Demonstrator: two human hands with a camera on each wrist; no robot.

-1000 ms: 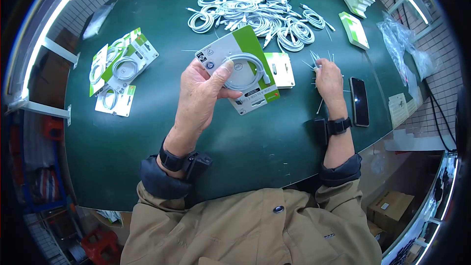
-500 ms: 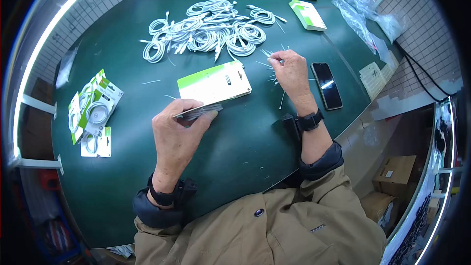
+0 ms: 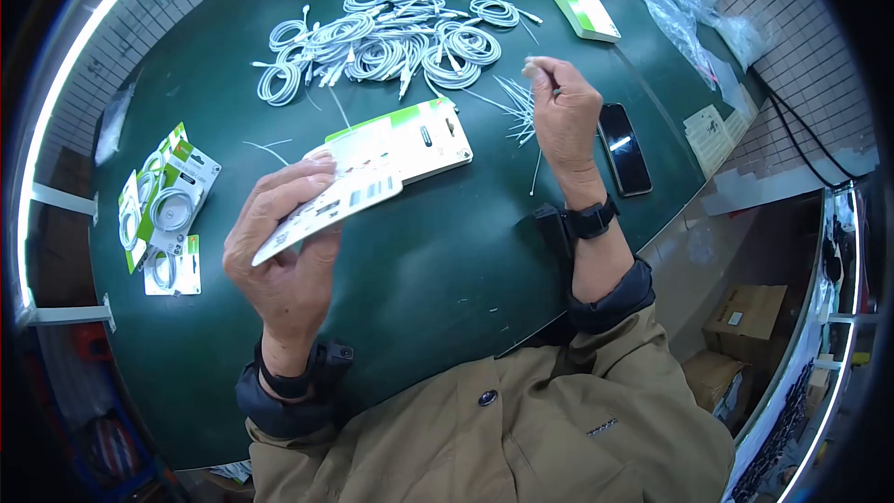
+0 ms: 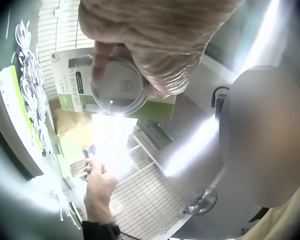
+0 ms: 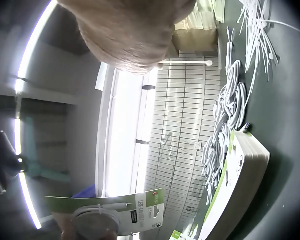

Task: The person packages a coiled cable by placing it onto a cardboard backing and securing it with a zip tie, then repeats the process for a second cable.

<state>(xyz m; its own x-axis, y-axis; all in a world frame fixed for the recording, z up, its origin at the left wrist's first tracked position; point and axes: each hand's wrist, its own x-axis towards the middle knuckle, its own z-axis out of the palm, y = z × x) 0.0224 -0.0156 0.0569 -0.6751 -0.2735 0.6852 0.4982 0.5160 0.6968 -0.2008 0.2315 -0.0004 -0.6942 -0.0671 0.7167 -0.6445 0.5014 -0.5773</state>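
Observation:
My left hand (image 3: 284, 270) grips a printed cardboard card (image 3: 326, 214), tilted with its back up, near the front of a stack of cards (image 3: 438, 144). In the left wrist view a coiled white USB cable (image 4: 119, 87) lies against this card's front, under my fingers. My right hand (image 3: 568, 116) is raised beside a loose pile of white cable ties (image 3: 515, 107). Between its thumb and fingertips it pinches one cable tie (image 5: 187, 62), whose head sticks out in the right wrist view.
Coiled white cables (image 3: 382, 47) are heaped at the back of the green table (image 3: 419, 270). Carded cables (image 3: 172, 200) lie at the left. A phone (image 3: 626, 151) lies right of my right hand, with another card stack (image 3: 585, 11) and plastic bags (image 3: 684, 33) farther back.
The card in my left hand has turned from cable side up to back up and moved left. My right hand has lifted off the pile with a cable tie. The head view has shifted.

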